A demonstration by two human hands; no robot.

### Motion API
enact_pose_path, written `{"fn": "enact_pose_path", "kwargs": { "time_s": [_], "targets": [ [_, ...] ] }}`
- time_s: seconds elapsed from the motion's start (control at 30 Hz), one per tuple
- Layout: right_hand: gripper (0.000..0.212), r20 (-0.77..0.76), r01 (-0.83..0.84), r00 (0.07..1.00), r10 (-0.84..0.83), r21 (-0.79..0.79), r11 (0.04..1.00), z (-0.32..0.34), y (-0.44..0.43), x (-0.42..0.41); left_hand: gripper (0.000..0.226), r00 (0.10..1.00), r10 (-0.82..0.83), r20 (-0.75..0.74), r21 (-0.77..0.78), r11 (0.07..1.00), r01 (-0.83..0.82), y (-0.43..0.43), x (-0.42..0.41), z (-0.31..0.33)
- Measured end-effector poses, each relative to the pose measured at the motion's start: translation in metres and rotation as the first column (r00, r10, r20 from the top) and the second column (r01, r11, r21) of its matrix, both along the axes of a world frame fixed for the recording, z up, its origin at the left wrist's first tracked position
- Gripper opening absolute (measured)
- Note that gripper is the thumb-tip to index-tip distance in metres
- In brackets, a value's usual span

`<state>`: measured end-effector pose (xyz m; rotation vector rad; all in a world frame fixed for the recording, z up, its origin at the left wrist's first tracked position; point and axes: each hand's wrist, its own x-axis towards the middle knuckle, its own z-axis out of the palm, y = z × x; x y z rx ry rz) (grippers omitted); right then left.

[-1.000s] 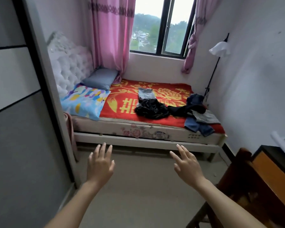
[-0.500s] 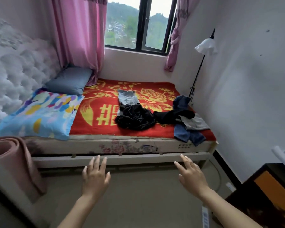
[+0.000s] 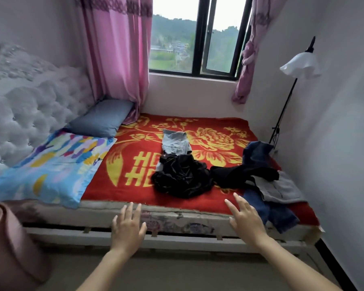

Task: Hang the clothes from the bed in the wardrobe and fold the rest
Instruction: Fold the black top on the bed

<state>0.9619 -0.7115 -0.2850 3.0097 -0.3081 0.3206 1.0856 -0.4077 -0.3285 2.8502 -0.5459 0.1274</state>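
The left grip [image 3: 127, 225] and right grip [image 3: 245, 217] have come up to the bed [image 3: 177, 217], both released and empty. The clothes [image 3: 183, 177] lie just beyond them, now within reach, I think.

A pink curtain [image 3: 118, 49] hangs left of the dark-framed window [image 3: 200, 34], and a knotted curtain [image 3: 248, 59] hangs right of it. A white-shaded floor lamp [image 3: 299, 65] stands far right. A grey pillow [image 3: 102, 118] and a colourful pillow [image 3: 55, 164] lie centre left. A rolled pink mat [image 3: 8, 238] is at lower left.
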Motion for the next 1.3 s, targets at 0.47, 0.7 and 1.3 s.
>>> {"fn": "enact_pose_path", "kwargs": {
  "time_s": [0.47, 0.7, 1.3],
  "targets": [
    [0.059, -0.232, 0.099, 0.971, -0.052, 0.194, 0.976, -0.067, -0.076, 0.169, 0.064, 0.951, 0.100, -0.293, 0.203, 0.978, -0.040, -0.073, 0.150, -0.069],
    [0.058, -0.304, 0.209, 0.942, -0.143, 0.198, 0.958, -0.077, -0.117, 0.298, 0.065, 0.903, -0.024, -0.429, 0.153, 0.983, 0.099, -0.168, 0.292, -0.096],
    [0.062, -0.523, 0.386, 0.831, -0.189, 0.298, 0.873, -0.141, -0.163, 0.469, 0.066, 0.904, 0.069, -0.423, 0.065, 0.997, -0.046, -0.215, 0.469, -0.094]
  ]
}}
